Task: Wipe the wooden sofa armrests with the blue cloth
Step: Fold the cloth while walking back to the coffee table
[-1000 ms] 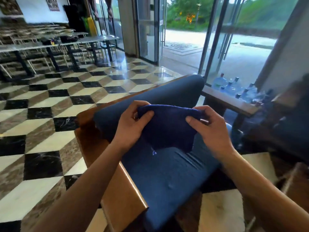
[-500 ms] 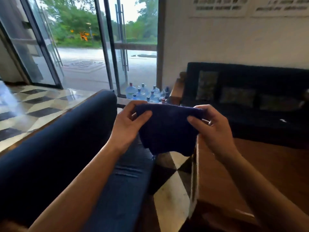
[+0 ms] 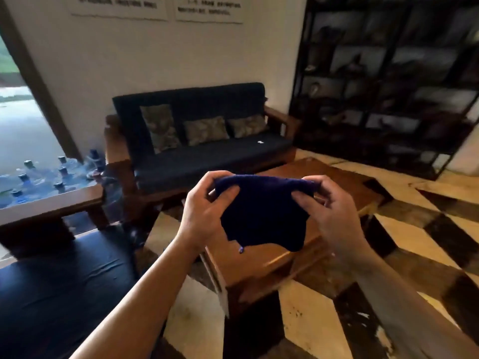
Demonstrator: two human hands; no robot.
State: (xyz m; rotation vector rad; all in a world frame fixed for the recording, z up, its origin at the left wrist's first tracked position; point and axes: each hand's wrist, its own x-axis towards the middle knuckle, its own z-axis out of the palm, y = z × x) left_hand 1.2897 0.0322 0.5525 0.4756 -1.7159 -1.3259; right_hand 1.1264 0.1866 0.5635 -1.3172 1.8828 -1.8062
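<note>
The dark blue cloth (image 3: 261, 216) hangs in mid-air in front of me, held by its top edge. My left hand (image 3: 204, 211) pinches its left corner and my right hand (image 3: 329, 213) pinches its right corner. Against the far wall stands a wooden sofa (image 3: 207, 156) with dark cushions and three patterned pillows. Its left wooden armrest (image 3: 114, 151) and right wooden armrest (image 3: 282, 120) are both visible, well beyond the cloth. A dark blue seat cushion (image 3: 59, 294) of a nearer sofa lies at my lower left.
A low wooden coffee table (image 3: 298, 255) sits under the cloth. A wooden side table (image 3: 49, 206) stands left, with several blue water bottles (image 3: 59, 174) behind it. A tall dark shelf unit (image 3: 388, 81) fills the right wall. The floor is chequered marble.
My view has swung right, from the near sofa and glass doors to the far sofa and shelf. Both hands keep hold of the cloth, held slightly more bunched.
</note>
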